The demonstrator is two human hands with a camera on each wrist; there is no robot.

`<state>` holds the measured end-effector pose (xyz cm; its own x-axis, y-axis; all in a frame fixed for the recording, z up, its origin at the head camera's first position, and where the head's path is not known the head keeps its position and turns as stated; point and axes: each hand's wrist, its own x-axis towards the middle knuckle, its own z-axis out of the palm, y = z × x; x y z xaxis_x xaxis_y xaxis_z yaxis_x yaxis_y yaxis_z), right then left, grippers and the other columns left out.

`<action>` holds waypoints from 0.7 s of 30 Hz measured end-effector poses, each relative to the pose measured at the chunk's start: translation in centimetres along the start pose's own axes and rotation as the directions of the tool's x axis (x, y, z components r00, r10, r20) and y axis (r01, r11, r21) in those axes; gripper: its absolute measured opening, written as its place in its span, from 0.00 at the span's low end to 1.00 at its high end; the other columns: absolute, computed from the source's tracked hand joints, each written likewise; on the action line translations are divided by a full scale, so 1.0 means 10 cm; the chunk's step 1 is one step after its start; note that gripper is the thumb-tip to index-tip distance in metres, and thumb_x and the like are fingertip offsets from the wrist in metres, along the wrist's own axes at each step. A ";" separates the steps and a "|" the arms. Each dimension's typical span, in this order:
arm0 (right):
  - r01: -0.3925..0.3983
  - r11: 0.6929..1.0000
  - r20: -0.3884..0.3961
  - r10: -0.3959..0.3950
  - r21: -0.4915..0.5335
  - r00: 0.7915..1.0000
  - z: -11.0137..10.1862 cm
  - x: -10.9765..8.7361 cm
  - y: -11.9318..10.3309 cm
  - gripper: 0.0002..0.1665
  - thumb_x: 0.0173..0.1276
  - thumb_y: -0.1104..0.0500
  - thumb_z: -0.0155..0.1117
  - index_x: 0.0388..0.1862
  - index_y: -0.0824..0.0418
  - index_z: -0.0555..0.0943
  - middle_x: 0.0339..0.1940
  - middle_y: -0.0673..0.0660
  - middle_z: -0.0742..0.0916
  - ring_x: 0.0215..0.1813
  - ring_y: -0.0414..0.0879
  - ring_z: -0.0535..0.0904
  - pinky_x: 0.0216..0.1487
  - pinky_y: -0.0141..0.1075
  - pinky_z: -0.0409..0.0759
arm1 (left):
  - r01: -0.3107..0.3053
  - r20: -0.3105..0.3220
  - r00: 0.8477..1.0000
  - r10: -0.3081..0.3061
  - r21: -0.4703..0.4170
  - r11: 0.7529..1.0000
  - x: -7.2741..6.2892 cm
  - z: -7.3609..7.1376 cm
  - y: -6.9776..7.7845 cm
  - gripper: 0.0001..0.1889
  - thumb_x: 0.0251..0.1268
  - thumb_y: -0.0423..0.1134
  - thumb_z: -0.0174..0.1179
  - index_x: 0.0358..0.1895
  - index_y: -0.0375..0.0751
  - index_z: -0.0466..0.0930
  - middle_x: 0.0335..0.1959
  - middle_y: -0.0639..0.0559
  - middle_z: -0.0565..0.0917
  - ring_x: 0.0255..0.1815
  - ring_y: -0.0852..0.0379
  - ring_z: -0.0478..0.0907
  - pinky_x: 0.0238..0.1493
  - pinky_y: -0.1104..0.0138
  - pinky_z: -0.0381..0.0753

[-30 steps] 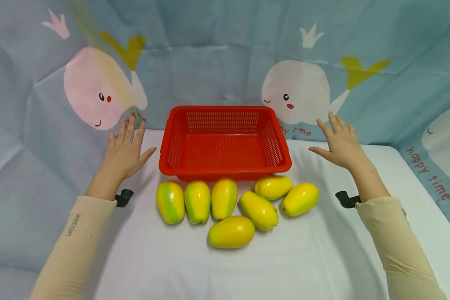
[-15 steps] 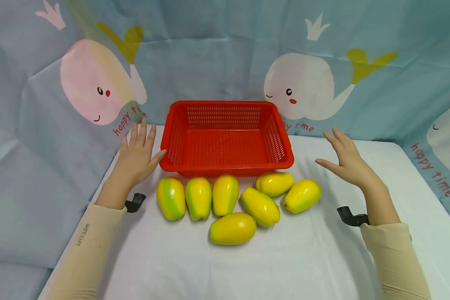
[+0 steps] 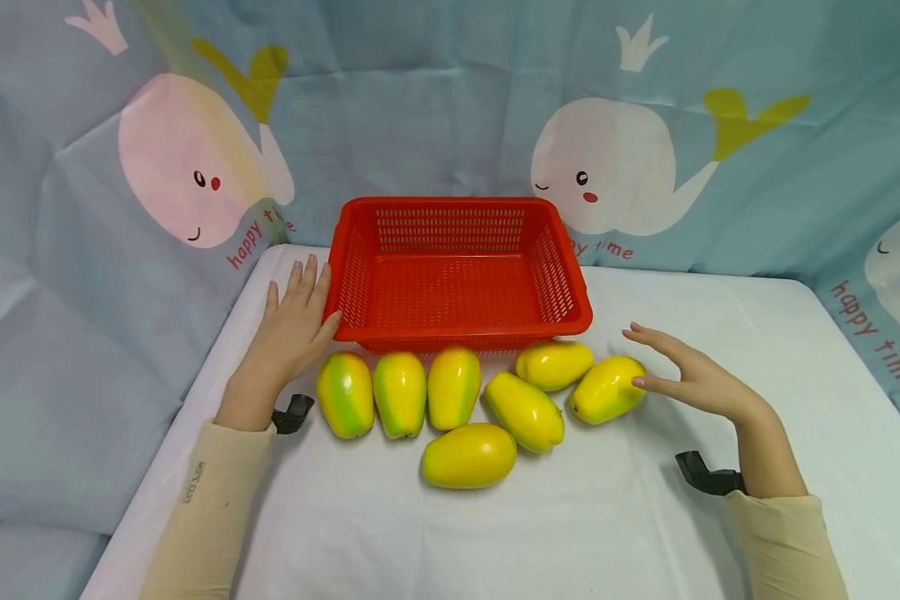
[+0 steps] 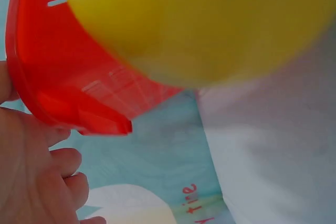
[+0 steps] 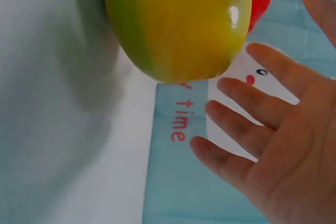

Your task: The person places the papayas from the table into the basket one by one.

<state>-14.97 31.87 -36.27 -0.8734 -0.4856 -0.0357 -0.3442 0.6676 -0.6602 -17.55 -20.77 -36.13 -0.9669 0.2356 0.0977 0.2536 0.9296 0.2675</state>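
Observation:
A red plastic basket (image 3: pixel 450 333) with slotted walls stands at the back of the table, nothing inside it. Along its left rim lies my left hand (image 3: pixel 285 337), fingers straight, thumb at the front left corner. The left wrist view has the thumb and fingers right at the basket rim (image 4: pixel 26 87). Several yellow-green mangoes (image 3: pixel 468 456) lie in front of the basket. My right hand (image 3: pixel 697 375) is at the rightmost mango (image 3: pixel 607 390), thumb tip overlapping its right end in the head view. In the right wrist view its spread fingers hold nothing beside that mango (image 5: pixel 178 24).
A white cloth (image 3: pixel 495 542) covers the table. Behind and to the left hangs a blue curtain (image 3: pixel 435 125) with whale prints, close to the basket's back. Each wrist carries a black camera mount (image 3: pixel 708 475).
My left hand has moved right to the basket's left rim. My right hand has come down and toward the viewer, to the rightmost mango. The head view has shifted slightly.

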 end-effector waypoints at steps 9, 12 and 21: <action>0.027 0.999 0.057 -0.029 0.030 0.998 0.07 0.01 0.09 0.41 0.61 0.57 0.68 0.72 0.52 0.62 0.72 0.59 0.66 0.69 0.31 0.55 0.63 0.58 0.59 | -0.004 0.014 1.000 0.004 0.002 1.000 0.05 0.04 0.07 0.34 0.73 0.45 0.39 0.74 0.33 0.40 0.76 0.40 0.40 0.75 0.43 0.34 0.69 0.42 0.32; 0.018 0.998 0.082 -0.023 0.056 0.996 0.09 0.02 0.10 0.42 0.58 0.56 0.70 0.71 0.55 0.63 0.72 0.61 0.65 0.69 0.29 0.55 0.61 0.66 0.56 | 0.002 0.002 1.000 -0.002 -0.027 1.000 0.04 0.06 0.07 0.33 0.74 0.45 0.38 0.74 0.32 0.40 0.76 0.39 0.40 0.75 0.43 0.35 0.69 0.42 0.33; 0.041 0.998 0.100 -0.047 0.053 0.994 0.14 0.04 0.13 0.45 0.56 0.56 0.72 0.71 0.51 0.63 0.71 0.61 0.66 0.68 0.24 0.55 0.59 0.17 0.53 | -0.001 -0.062 0.998 -0.007 -0.128 0.992 0.02 0.16 0.05 0.33 0.73 0.43 0.37 0.74 0.31 0.41 0.76 0.41 0.41 0.76 0.45 0.36 0.70 0.44 0.34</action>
<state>-15.30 31.71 -38.22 -0.8176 -0.5702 -0.0798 -0.3612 0.6159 -0.7001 -17.70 -19.85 -37.47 -0.9652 0.2108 0.1549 0.2557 0.8855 0.3879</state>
